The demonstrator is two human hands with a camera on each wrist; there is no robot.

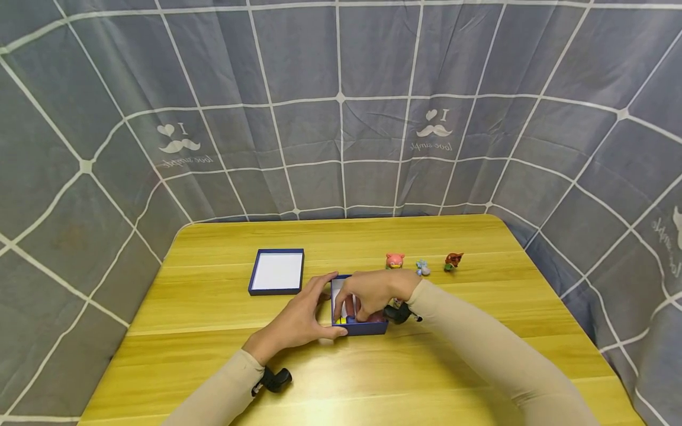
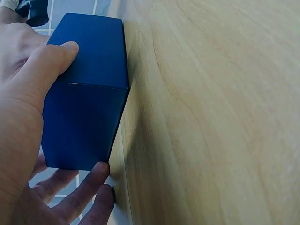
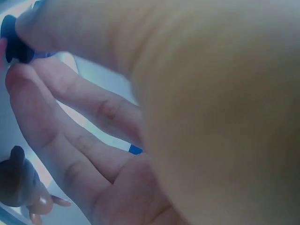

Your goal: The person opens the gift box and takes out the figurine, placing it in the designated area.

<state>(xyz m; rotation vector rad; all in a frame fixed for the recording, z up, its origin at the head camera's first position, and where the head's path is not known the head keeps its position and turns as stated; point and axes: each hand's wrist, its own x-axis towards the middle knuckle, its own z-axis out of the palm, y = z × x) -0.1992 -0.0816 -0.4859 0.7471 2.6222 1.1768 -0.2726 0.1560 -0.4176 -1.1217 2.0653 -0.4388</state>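
A dark blue open box (image 1: 360, 329) stands on the table. My left hand (image 1: 301, 316) grips it from the left, thumb on the near wall and fingers round the far side; the left wrist view shows the thumb pressed on the box's blue wall (image 2: 89, 126). My right hand (image 1: 369, 291) reaches down into the box. Between its thumb and fingertips it pinches a small dark blue figurine (image 3: 18, 43), mostly hidden. Another figurine (image 3: 18, 180) with a dark brown top lies beside those fingers. A bit of yellow (image 1: 341, 320) shows inside the box.
A square blue lid (image 1: 277, 271) with a white inside lies left of the box. Behind the right forearm stand a pink figurine (image 1: 395, 260), a light blue and grey figurine (image 1: 422, 268) and a reddish-brown figurine (image 1: 453, 261). A grey checked curtain (image 1: 341, 130) surrounds the wooden table (image 1: 213, 331).
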